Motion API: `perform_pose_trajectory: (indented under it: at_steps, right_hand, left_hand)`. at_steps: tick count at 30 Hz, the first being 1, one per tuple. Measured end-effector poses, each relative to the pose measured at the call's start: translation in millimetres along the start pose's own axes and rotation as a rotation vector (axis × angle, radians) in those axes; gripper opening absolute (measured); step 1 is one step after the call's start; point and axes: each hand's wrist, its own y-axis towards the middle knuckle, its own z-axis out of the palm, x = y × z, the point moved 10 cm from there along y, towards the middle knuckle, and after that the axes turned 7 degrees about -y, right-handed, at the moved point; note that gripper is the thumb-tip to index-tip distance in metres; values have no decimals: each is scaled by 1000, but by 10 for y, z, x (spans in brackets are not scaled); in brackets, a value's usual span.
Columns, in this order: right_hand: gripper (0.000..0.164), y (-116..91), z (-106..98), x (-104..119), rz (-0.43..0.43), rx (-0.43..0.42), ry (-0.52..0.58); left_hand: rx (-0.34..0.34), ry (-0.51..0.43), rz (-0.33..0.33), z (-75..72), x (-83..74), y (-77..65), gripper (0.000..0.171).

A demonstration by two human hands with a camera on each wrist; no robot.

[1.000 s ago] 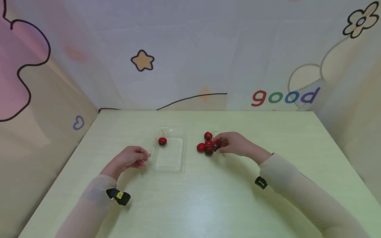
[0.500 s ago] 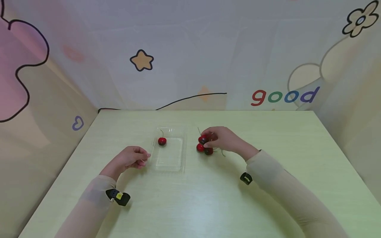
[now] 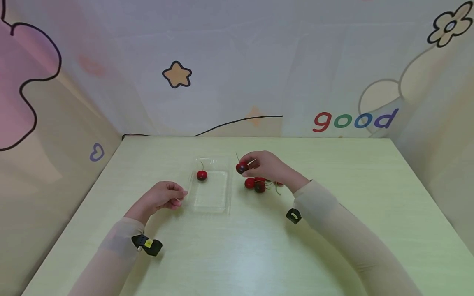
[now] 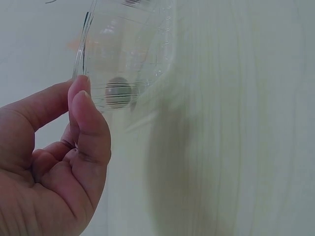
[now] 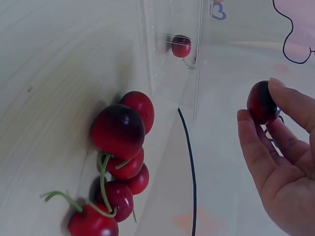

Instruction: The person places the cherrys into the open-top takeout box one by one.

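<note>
A clear plastic box (image 3: 212,198) rests on the table with one dark red cherry (image 3: 201,176) inside, near its far left corner. My left hand (image 3: 159,197) pinches the box's left rim between thumb and forefinger, which the left wrist view shows closely. My right hand (image 3: 267,166) holds another cherry (image 5: 262,102), dark on one side, in its fingertips; its stem points up in the head view. This cherry is raised above the table, just right of the box. Below the right hand lies a cluster of cherries (image 5: 118,132) with green stems, partly hidden by the hand in the head view.
The pale wooden table (image 3: 237,255) runs back to a printed cloth backdrop (image 3: 237,74) with a star and the word "good". Cloth also hangs at the left and right sides. A small black camera (image 3: 148,244) is strapped to the left wrist.
My right hand has lifted a cherry off the cluster and carried it left and up, toward the box. The left hand and the box have stayed in place.
</note>
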Motion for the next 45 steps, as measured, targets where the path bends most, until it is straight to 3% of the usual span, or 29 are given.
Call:
perform_pose_trajectory:
  at_steps: [12,24,45]
  right_hand:
    - [39,255,116,96,44,21,12]
    - [36,495,274,297,31,36,6]
    - [35,725,464,295,68,55,-93]
  left_hand:
    - [8,0,8,-5,6,1,21]
    - [18,-13,5,1,11,-6,18]
    - [20,-5,-8,3,-4,-15,21]
